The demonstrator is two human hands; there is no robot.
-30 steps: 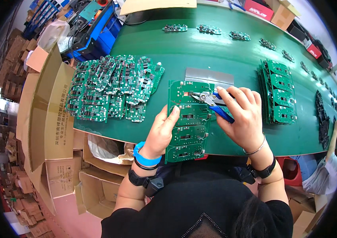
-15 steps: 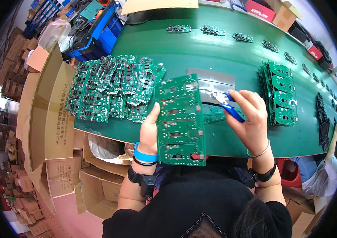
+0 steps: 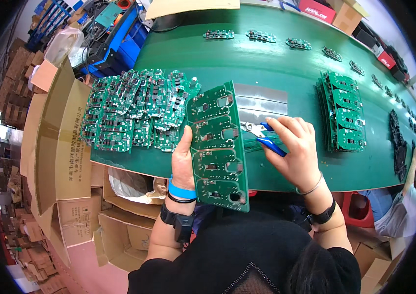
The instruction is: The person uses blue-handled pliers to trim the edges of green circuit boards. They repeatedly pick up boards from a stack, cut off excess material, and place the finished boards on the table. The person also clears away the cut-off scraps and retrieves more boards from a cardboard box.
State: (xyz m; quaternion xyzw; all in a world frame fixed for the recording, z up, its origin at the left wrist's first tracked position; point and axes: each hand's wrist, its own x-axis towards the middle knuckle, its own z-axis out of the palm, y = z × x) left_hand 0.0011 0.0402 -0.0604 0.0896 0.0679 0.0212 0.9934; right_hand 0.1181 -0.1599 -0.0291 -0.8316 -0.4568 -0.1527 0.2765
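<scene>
My left hand [image 3: 183, 159] grips a green circuit board panel [image 3: 215, 147] by its left edge, thumb on the face turned toward me. The panel is tilted and made of several joined boards with cut-outs along the right side. In my right hand [image 3: 293, 149] are blue-handled cutting pliers [image 3: 266, 137], their jaws apart and close to the panel's right edge. Behind them a grey plate [image 3: 269, 100] lies on the green table. Left of the panel is a large heap of populated circuit boards [image 3: 134, 110]; to the right stands a stack of board panels [image 3: 347, 112].
Small loose boards [image 3: 298, 44] run in a curved row along the table's far side. A dark pile [image 3: 398, 147] lies at the right, near another person's arm [image 3: 413, 169]. Open cardboard boxes [image 3: 73, 142] stand at the left table edge. A red stool [image 3: 357, 210] is below the table.
The panel has turned in my left hand, showing more of its face and cut-outs. My right hand has brought the pliers left and slightly down, closer to the panel's edge.
</scene>
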